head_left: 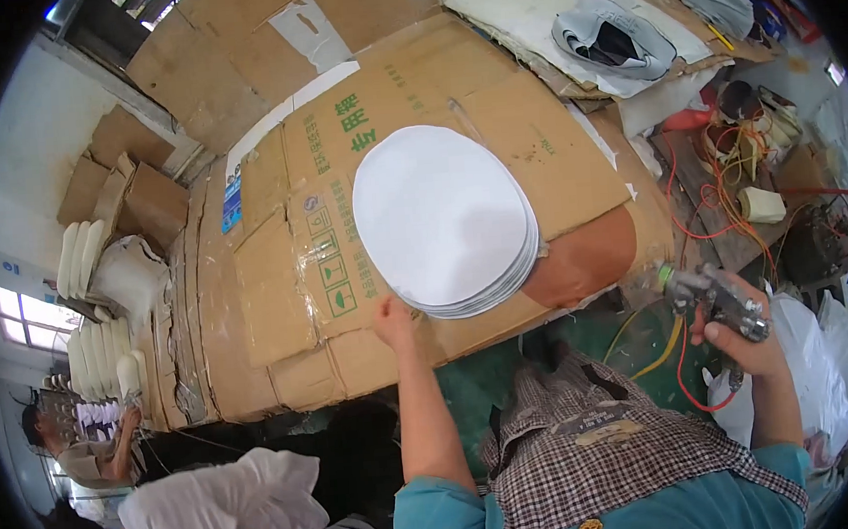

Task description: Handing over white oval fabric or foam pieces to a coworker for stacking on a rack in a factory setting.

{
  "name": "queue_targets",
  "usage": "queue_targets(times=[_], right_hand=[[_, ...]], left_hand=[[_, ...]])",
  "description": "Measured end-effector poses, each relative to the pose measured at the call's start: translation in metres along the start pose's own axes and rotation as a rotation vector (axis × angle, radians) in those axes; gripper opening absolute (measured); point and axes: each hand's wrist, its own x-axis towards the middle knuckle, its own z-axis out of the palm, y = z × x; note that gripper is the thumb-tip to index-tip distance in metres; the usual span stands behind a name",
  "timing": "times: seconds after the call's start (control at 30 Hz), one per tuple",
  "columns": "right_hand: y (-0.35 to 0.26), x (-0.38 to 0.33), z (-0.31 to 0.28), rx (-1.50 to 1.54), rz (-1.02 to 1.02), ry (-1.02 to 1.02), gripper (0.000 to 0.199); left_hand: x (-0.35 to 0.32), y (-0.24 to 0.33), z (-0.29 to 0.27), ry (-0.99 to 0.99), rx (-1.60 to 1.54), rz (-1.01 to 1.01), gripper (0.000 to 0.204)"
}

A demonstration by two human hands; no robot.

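A stack of white oval sheets (445, 219) lies near the front edge of a cardboard-covered table. My left hand (394, 322) is at the stack's lower left edge, its fingers curled in; whether they pinch a sheet is too small to tell. Off to the right, past the table's front edge, my right hand (750, 338) is closed around a metal spray gun (727, 310). The gun has a green collar near its nozzle, which points left. A red hose (686, 384) hangs below it. The gun is apart from the stack.
Flattened cardboard (291, 264) covers the table, with a brown stain (586, 261) at its right front. Tangled hoses (731, 159) lie on a side bench. Two people work at the left, the nearer in a white shirt (229, 504). Pale padded pieces (106, 355) stand behind them.
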Motion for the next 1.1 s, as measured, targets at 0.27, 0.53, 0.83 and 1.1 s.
queue_targets(times=[0.27, 0.53, 0.83, 1.1], right_hand=[[0.012, 0.003, -0.033, -0.013, 0.026, 0.0, 0.054], [0.031, 0.034, -0.053, 0.1, 0.014, -0.101, 0.054], [0.031, 0.085, -0.063, 0.146, 0.059, 0.035, 0.051], [0.031, 0.073, -0.058, 0.108, 0.064, 0.051, 0.053]], left_hand=[[-0.014, -0.01, 0.046, 0.112, 1.065, 0.327, 0.036], [-0.003, -0.01, 0.05, 0.163, 1.15, 0.279, 0.021], [0.02, -0.021, 0.051, 0.229, 1.005, 0.283, 0.013], [0.034, -0.039, 0.046, 0.146, 0.107, 0.0, 0.007]])
